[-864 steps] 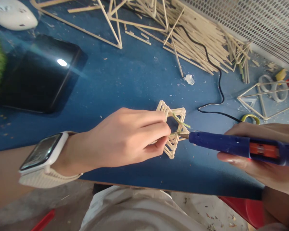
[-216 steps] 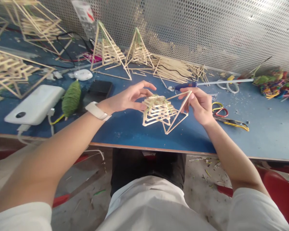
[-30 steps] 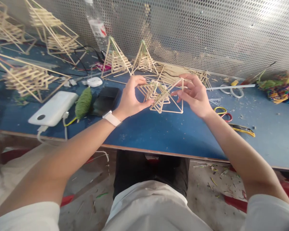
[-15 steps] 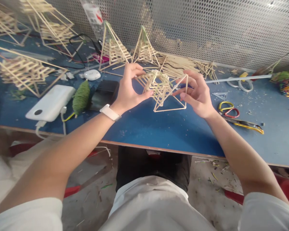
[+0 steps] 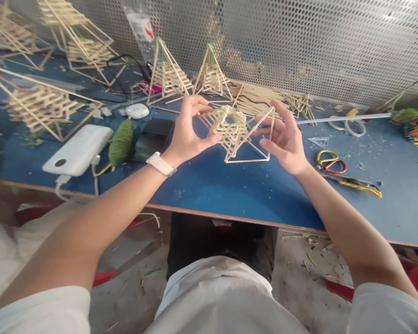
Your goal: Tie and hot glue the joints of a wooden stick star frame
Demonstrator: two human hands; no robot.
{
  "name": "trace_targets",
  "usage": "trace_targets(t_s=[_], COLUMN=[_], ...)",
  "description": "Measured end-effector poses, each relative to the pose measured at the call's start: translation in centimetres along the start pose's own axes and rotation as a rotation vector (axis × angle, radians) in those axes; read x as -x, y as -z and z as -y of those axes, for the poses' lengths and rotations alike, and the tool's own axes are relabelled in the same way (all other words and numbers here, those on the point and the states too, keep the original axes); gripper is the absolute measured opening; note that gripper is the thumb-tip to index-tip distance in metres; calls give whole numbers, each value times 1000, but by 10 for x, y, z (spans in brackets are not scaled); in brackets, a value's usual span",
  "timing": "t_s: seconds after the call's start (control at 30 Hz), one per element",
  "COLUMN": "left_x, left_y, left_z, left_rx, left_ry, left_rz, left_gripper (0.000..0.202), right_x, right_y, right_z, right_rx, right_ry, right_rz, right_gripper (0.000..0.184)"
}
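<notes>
Both my hands hold a small pyramid frame of thin wooden sticks (image 5: 237, 134) above the blue table (image 5: 230, 185). It has a stack of stick layers inside. My left hand (image 5: 188, 132), with a white watch on its wrist, pinches the stacked part from the left with thumb and fingers. On the right side, my right hand (image 5: 285, 139) grips the frame's outer sticks with curled fingers. The frame is tilted, its square base turned toward me.
Finished stick pyramids (image 5: 167, 76) stand by the perforated metal wall (image 5: 299, 41), more at far left (image 5: 38, 102). A pile of loose sticks (image 5: 261, 99), a white power bank (image 5: 78, 149), green yarn (image 5: 120, 141), a black phone (image 5: 153, 137) and scissors (image 5: 329, 160) lie around.
Over the last second the frame has been turned in my hands, its square base now tilted toward me. Much earlier I held a glue gun on a small stick piece.
</notes>
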State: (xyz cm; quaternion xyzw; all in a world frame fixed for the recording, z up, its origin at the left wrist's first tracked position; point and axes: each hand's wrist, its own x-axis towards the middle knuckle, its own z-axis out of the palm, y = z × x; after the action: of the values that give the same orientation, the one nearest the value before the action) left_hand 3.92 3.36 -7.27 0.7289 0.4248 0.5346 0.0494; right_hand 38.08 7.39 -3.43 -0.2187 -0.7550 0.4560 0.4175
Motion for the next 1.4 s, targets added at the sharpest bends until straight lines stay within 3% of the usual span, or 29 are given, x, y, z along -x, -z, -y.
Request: trace_targets(t_s=[0.17, 0.33, 0.5, 0.73, 0.93, 1.2, 1.4], left_x=[0, 0, 0, -3, -8, -8, -9], left_y=[-4, -1, -1, 3, 4, 5, 5], left_z=[8, 28, 33, 21, 31, 36, 32], left_rx=[35, -30, -64, 120, 255, 297, 387], left_ry=[-64, -27, -29, 10, 21, 30, 74], left_rz=[-39, -125, -197, -44, 129, 173, 134], left_gripper=[107, 106, 102, 101, 99, 100, 105], right_x=[1, 4, 7, 7, 5, 6, 5], right_y=[1, 4, 4, 3, -1, -1, -1], right_z=[1, 1, -2, -3, 3, 2, -5], right_rx=[7, -1, 14, 53, 38, 59, 111], right_ry=[13, -20, -11, 2, 41, 22, 44], right_rz=[24, 21, 35, 22, -17, -30, -24], right_gripper=[107, 105, 96, 91, 60, 59, 61])
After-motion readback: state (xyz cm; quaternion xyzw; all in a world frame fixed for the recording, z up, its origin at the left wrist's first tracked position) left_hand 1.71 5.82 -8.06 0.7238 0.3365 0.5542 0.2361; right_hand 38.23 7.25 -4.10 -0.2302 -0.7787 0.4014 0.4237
